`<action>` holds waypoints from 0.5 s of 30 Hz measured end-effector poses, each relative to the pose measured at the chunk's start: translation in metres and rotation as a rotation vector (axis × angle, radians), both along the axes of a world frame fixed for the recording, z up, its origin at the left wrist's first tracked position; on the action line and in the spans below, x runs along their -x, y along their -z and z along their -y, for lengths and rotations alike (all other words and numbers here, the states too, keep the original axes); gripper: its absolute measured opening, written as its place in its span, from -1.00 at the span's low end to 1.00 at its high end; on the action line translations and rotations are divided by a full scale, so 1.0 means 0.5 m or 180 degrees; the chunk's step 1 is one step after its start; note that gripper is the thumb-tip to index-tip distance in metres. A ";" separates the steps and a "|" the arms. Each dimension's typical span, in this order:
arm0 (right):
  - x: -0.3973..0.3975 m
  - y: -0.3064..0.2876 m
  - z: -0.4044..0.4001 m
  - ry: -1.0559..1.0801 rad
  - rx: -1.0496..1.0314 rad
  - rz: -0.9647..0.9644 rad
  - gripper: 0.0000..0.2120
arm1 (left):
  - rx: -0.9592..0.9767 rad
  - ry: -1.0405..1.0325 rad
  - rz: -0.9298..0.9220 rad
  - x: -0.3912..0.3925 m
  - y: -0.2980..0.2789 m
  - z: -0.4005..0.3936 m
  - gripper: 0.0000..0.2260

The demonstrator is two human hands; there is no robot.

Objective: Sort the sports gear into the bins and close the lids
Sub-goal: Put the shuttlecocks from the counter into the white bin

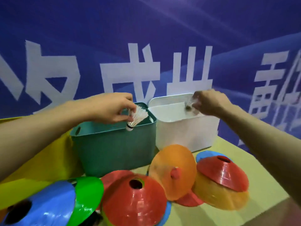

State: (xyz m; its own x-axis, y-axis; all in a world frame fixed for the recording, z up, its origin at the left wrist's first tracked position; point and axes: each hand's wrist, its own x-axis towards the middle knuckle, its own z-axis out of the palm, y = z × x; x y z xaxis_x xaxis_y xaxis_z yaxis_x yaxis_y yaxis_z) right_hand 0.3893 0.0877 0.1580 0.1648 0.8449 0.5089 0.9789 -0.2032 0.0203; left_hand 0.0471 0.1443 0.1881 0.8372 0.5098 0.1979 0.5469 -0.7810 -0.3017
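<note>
Both arms reach forward over the worktop (254, 162), which is pale tan on the right, with yellow cloth under the left arm. The left hand (112, 108) hangs over the open teal plastic bin (114, 147), its fingertips pinching a white feathered shuttlecock (137, 118) by the skirt, cork end tipped down and just above the bin's near rim. The right hand (210, 101) hovers over the open white plastic bin (185, 128), which stands just beside the teal one, touching or nearly so. Its fingers curl round a second white shuttlecock (189, 103), blurred, dark-tipped end pointing down into the bin's mouth.

In front of the bins lies a scatter of flat plastic marker cones. An orange cone (172, 172) leans on edge, its underside towards me, resting against the teal bin's corner. To its right a red cone (223, 173) sits on top of a yellow-orange cone (219, 196), with a blue edge showing behind them. Nearer, a red cone with a dark centre hole (135, 201) lies over others, and at the near left a blue cone (47, 206) overlaps a green cone (88, 194).

Behind everything hangs a blue banner (146, 30) with large white characters.
</note>
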 end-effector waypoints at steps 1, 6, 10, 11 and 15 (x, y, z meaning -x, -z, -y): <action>-0.008 0.019 -0.014 0.0038 0.0208 0.0050 -0.64 | -0.0071 0.0054 0.0145 -0.038 -0.010 -0.021 -0.87; -0.038 0.121 0.047 -0.0184 -0.0041 0.0652 -0.56 | -0.0074 -0.0076 0.0655 -0.242 -0.024 -0.124 -0.52; -0.056 0.146 0.106 -0.0096 0.0063 0.1117 -0.37 | 0.0428 -0.0767 -0.0018 -0.351 0.041 -0.138 0.10; -0.054 0.145 0.114 -0.0108 0.0107 0.1106 -0.34 | 0.0464 -0.0739 -0.0077 -0.355 0.058 -0.131 0.08; 0.018 0.133 0.140 -0.0344 0.0129 0.1071 -0.33 | 0.0439 -0.0416 -0.0233 -0.240 0.085 -0.038 -0.09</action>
